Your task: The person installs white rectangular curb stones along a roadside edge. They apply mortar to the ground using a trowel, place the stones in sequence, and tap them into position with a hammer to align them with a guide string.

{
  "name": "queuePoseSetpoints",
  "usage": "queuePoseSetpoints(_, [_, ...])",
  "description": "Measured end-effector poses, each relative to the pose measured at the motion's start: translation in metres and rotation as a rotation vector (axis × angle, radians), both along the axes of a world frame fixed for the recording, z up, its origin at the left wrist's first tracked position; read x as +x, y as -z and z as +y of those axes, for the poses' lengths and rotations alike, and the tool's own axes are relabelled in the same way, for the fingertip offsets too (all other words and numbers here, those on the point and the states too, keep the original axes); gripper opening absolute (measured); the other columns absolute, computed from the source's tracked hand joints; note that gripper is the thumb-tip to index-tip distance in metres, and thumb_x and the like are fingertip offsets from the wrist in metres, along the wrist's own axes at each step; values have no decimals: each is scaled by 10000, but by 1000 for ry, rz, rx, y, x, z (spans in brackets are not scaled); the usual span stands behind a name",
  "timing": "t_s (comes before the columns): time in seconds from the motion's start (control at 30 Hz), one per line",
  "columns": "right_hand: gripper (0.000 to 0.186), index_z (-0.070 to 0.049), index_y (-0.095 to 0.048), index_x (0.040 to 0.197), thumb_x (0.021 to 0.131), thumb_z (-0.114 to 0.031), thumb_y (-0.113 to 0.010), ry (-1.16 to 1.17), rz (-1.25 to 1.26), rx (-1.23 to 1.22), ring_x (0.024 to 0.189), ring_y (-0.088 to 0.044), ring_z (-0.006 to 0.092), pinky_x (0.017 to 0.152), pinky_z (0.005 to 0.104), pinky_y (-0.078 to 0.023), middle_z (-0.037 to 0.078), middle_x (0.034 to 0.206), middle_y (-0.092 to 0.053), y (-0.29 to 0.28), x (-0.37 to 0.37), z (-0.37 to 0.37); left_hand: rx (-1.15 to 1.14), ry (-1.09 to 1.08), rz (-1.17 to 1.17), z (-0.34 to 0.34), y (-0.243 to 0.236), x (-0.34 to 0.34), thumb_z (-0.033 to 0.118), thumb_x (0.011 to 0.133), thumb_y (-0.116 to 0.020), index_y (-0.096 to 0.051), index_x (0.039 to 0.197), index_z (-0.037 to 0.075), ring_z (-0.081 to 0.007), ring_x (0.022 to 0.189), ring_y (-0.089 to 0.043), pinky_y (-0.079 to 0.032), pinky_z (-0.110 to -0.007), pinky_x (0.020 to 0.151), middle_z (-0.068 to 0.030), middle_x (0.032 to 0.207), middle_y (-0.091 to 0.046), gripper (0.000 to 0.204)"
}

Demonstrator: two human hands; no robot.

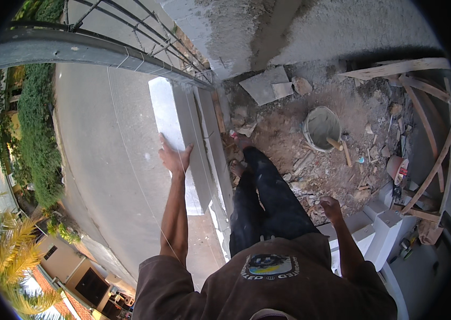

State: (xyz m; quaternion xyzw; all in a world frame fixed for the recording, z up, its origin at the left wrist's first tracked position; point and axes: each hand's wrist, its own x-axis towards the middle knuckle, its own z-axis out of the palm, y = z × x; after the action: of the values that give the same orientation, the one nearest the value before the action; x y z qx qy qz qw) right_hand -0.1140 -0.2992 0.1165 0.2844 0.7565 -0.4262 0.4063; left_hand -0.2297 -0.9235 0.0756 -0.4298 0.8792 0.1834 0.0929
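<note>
My left hand (174,157) lies on a long pale block (162,101) set on top of the low wall. Its fingers are spread over the white face, and the thumb reaches the block's right edge. My right hand (331,209) hangs at my right side with the fingers curled; nothing shows in it. It is apart from the white blocks (366,234) stacked below it. Thin string (124,125) runs lengthwise past the block on the road side.
Ahead on the rubble ground stands a bucket (322,128) of grey mortar, a wooden handle (347,153) beside it. Broken slabs (265,86) lie farther off. A grey beam (92,50) with steel bars crosses the upper left. Wooden poles (428,176) lean at right; a road (89,144) runs left.
</note>
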Motion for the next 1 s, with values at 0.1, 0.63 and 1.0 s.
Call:
queuePoseSetpoints(0.1, [321,-1,-666,1200,972,-226,-641,-29,-9,-14,854,-711,198,668,326,-578,120,1017,-723,4,-3,-5,4,13,-16,3,1,-7,453,663,-919,-107,1650,193,-450,1168,-535,-433,-559,1011,-267,1231,-501,1304])
queuePoseSetpoints(0.63, [237,-23,-661,1139,990,-204,-631,86,-27,-53,713,-656,128,565,277,-501,82,882,-702,11,-4,-19,42,-41,-23,16,14,-6,422,670,-908,-76,1656,222,-472,1209,-513,-417,-600,1030,-307,1299,-470,1306])
queuePoseSetpoints(1.0, [299,-17,-678,1166,979,-247,-638,53,-19,-48,768,-681,137,638,280,-546,68,932,-714,0,-14,-39,66,-42,-6,17,10,-2,418,682,-901,-66,1657,228,-471,1244,-489,-392,-598,1061,-307,1321,-458,1298])
